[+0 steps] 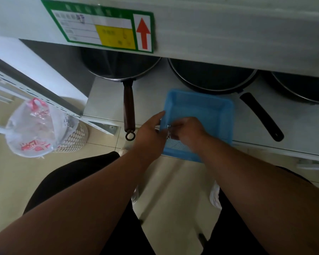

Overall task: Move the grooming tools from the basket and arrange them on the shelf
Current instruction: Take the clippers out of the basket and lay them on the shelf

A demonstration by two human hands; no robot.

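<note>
White shelf [151, 100] bears blue basket [206, 109]; both hands' fingers [175, 126] pinch small, indistinct metal tools [168, 131].

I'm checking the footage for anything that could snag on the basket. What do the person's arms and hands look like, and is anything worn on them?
Both forearms are bare from the bottom edge of the view to the wrists: no sleeves show. The left hand and the right hand carry no gloves, and no watch, bracelet or ring is visible. Fingertips are partly hidden, so small rings cannot be ruled out.
</note>
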